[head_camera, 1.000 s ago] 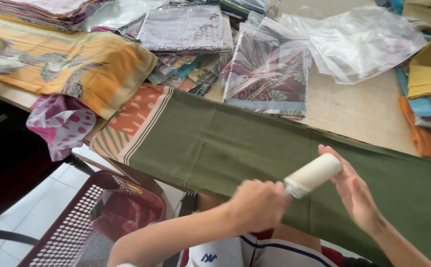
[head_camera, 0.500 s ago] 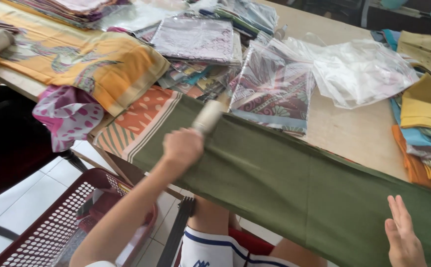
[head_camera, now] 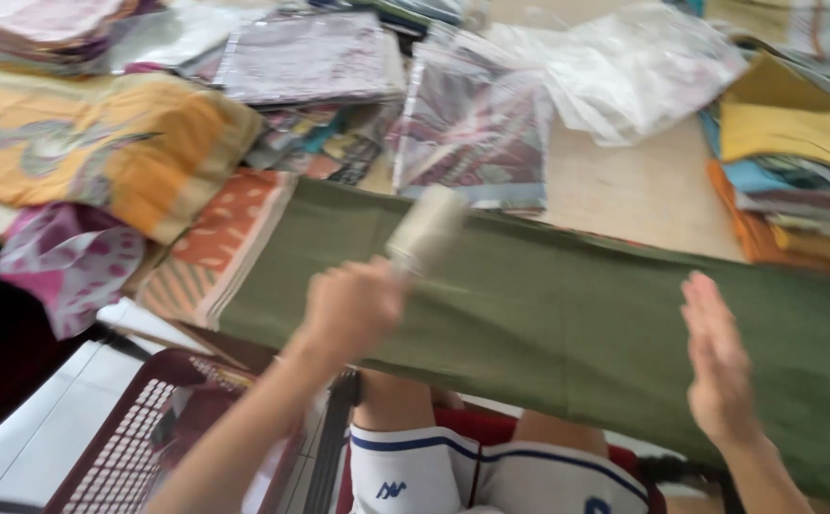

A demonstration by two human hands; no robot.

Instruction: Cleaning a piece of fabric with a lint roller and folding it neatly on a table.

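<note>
Green cloth [head_camera: 567, 324] lies across the table edge, long axis running from left-centre of the frame down to the lower right, front hem hanging over toward the person's lap. Both hands sit on it, so it's directly under and ahead of them.

Left hand [head_camera: 350, 309] at centre-left: fingers curled closed round the handle of a lint roller [head_camera: 426, 230]. Roller head is pale, tilted up and to the right, resting on or just above the cloth near its upper edge; motion blur, can't tell contact for sure. This hand is nearer the cloth's left end, where the orange patterned border [head_camera: 215, 249] shows.

Right hand [head_camera: 716, 362] at lower right: flat, fingers straight and together, holding nothing, palm appears to be pressed on the cloth, well apart from the roller.

Around it: folded orange-yellow fabric [head_camera: 101, 152] upper left, bagged patterned fabric [head_camera: 472, 133] top centre, loose clear bags [head_camera: 643, 71] upper right, stack of folded cloths [head_camera: 795, 171] at the right edge, maroon plastic basket [head_camera: 139, 438] lower left on the floor
</note>
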